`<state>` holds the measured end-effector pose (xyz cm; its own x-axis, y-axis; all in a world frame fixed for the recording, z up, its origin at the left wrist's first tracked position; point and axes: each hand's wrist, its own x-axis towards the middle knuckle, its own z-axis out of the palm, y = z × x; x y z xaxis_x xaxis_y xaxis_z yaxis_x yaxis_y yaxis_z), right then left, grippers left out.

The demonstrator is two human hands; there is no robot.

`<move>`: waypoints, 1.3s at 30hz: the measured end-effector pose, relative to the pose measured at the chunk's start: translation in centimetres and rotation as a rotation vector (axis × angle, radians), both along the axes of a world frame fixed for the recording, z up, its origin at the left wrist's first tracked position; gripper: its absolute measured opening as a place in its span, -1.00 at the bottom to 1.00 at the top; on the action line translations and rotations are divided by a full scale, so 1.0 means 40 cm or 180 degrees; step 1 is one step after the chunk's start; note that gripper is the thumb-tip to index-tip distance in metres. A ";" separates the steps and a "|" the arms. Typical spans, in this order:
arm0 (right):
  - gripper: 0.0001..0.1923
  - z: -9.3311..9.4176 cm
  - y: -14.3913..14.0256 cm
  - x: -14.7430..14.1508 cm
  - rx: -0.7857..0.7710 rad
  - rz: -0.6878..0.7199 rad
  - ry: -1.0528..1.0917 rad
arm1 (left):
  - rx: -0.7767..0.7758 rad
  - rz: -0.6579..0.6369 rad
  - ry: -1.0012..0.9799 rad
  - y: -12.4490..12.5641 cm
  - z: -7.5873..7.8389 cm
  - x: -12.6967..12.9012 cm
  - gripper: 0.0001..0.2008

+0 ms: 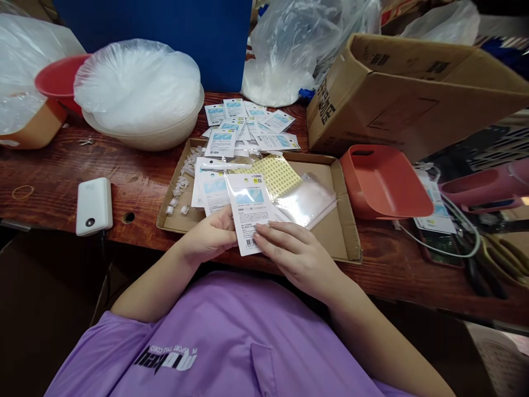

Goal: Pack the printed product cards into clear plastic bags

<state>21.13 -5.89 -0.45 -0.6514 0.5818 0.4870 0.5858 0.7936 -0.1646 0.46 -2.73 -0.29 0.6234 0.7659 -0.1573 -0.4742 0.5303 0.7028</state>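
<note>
1. Left hand (210, 237): fingers closed on the packet card (250, 212), at its left edge.
2. Right hand (300, 256): fingers laid flat, pressing the card's lower right.
3. Card sits over the cardboard tray (343, 237) at the desk (140, 182) front edge.

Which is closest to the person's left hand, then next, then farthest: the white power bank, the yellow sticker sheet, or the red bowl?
From the left hand:
1. Yellow sticker sheet, just up and right, in the cardboard tray.
2. White power bank, off to the left on the table.
3. Red bowl, far back left.
</note>
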 end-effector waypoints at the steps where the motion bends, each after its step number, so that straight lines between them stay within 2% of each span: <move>1: -0.55 -0.003 0.004 -0.001 -0.0130 -0.0020 0.0129 | -0.0019 -0.0047 -0.0012 -0.004 -0.004 -0.007 -0.49; 4: -0.55 -0.020 0.019 -0.012 -0.0600 -0.0606 0.0677 | 0.0069 -0.0257 -0.0021 -0.021 -0.021 -0.013 -0.44; 7: -0.23 -0.045 0.045 -0.030 -0.1200 -0.1168 0.1282 | 0.0265 -0.0456 -0.0061 -0.034 -0.035 -0.003 -0.42; 9: -0.09 -0.060 0.065 -0.044 -0.1654 -0.0989 0.1657 | 0.0406 -0.0355 -0.0088 -0.033 -0.035 0.003 -0.40; 11: -0.17 -0.065 0.089 -0.061 -0.2180 -0.0507 0.1909 | 0.0505 -0.0175 -0.0047 -0.022 -0.022 0.001 -0.39; 13: -0.32 -0.061 0.125 -0.077 -0.2533 -0.0203 0.2055 | 0.0543 -0.0116 0.0128 -0.003 -0.001 -0.011 -0.39; 15: -0.41 -0.049 0.180 -0.090 -0.2498 -0.0219 0.2126 | 0.0551 -0.0032 0.0531 0.018 0.019 -0.037 -0.37; 16: -0.39 -0.042 0.215 -0.094 -0.2354 -0.0305 0.2119 | 0.0578 0.0146 0.0827 0.027 0.026 -0.053 -0.37; 18: -0.29 -0.031 0.288 -0.097 -0.2057 -0.0462 0.1743 | 0.0768 0.0864 0.1531 0.041 0.031 -0.091 -0.43; 20: -0.17 -0.025 0.338 -0.099 -0.1692 -0.0980 0.1255 | 0.1130 0.1740 0.2233 0.048 0.026 -0.128 -0.54; 21: -0.12 -0.025 0.347 -0.103 -0.1486 -0.1093 0.0989 | 0.1330 0.2049 0.2548 0.048 0.022 -0.144 -0.59; 22: -0.08 -0.028 0.344 -0.108 -0.1302 -0.1034 0.0693 | 0.1514 0.2206 0.2832 0.048 0.019 -0.157 -0.62; 23: -0.06 -0.032 0.330 -0.116 -0.1157 -0.0789 0.0353 | 0.1664 0.2219 0.3075 0.048 0.016 -0.166 -0.65; 25: -0.11 -0.044 0.280 -0.135 -0.0963 -0.0042 -0.0398 | 0.1860 0.2010 0.3396 0.053 0.015 -0.170 -0.68; 27: -0.36 -0.057 0.223 -0.151 -0.0783 0.0338 -0.0982 | 0.1966 0.1741 0.3453 0.069 0.021 -0.154 -0.71; 29: -0.57 -0.066 0.176 -0.150 -0.0510 0.0318 -0.1205 | 0.2056 0.1529 0.3296 0.102 0.032 -0.118 -0.74; 31: -0.60 -0.070 0.138 -0.123 -0.0152 0.0228 -0.1127 | 0.2257 0.1237 0.3104 0.148 0.047 -0.061 -0.79; 33: -0.60 -0.070 0.100 -0.070 0.0239 0.0209 -0.0875 | 0.2629 0.0783 0.3208 0.197 0.063 0.013 -0.87; 36: -0.61 -0.079 0.030 0.036 0.0644 0.0117 -0.0449 | 0.3306 -0.0256 0.4053 0.258 0.076 0.147 -0.80; 38: -0.61 -0.096 -0.019 0.104 0.0727 -0.0111 -0.0263 | 0.3490 -0.1042 0.4597 0.282 0.068 0.237 -0.72; 39: -0.61 -0.107 -0.041 0.132 0.0741 -0.0253 -0.0215 | 0.3481 -0.1264 0.4757 0.290 0.059 0.277 -0.65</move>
